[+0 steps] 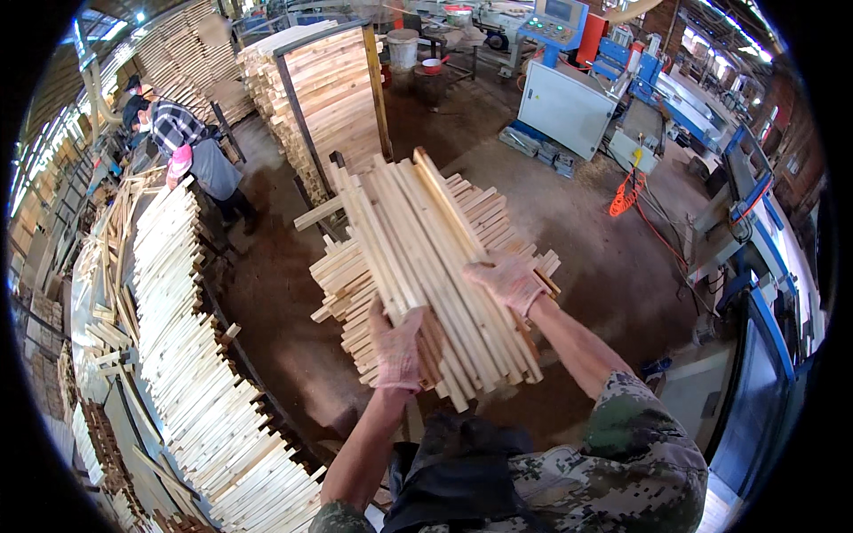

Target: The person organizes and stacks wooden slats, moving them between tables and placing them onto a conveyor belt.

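A layer of long pale wooden strips (435,275) lies lengthwise, pointing away from me, on a stack of crosswise wooden strips (342,271). My left hand (397,348), in a pinkish work glove, grips the near left side of the long strips. On their right side is my right hand (509,282), gloved alike, its fingers over the top edge of the outer strips. The strips hide part of the fingers of both hands. One strip with a yellower face (449,200) stands out along the right of the layer.
Left of me runs a long row of wooden strips (187,338). A co-worker (191,142) in a plaid shirt bends over its far end. Ahead stands a tall framed lumber stack (338,98). Far right are a white machine cabinet (566,107) and an orange coiled hose (627,194).
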`<state>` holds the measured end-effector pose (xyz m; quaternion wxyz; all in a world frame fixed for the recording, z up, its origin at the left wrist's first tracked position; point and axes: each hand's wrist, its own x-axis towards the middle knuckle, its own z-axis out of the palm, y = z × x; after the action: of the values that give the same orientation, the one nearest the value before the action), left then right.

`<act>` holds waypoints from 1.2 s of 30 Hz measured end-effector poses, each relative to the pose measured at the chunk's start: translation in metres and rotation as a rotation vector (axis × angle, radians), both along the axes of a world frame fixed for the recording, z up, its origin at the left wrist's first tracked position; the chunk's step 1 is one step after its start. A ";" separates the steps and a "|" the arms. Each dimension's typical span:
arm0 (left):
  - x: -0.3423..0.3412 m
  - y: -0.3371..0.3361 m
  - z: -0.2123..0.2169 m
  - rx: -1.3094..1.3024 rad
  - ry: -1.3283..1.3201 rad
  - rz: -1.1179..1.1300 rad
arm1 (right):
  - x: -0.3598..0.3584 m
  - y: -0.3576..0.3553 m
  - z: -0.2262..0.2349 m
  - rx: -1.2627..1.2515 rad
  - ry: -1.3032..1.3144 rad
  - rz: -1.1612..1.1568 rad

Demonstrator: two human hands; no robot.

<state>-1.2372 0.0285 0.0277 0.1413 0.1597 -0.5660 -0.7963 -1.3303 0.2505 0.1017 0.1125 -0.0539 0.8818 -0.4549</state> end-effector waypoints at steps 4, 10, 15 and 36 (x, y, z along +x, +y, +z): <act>-0.057 0.065 0.008 -0.075 -0.026 0.024 | -0.064 0.064 -0.008 -0.018 0.043 -0.037; -0.089 0.078 0.000 -0.619 -0.386 -0.516 | -0.134 0.104 -0.079 0.496 0.164 -0.049; -0.083 0.091 -0.012 -0.755 -0.461 -0.504 | -0.145 0.086 -0.095 0.585 0.030 -0.098; 0.291 -0.076 -0.051 0.415 -0.142 0.438 | 0.023 -0.221 0.023 -0.264 0.287 0.968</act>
<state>-0.9467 -0.0470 -0.0233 0.2342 0.3585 -0.3519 -0.8323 -1.3078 0.0292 0.1249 0.1800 -0.5308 0.6977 -0.4461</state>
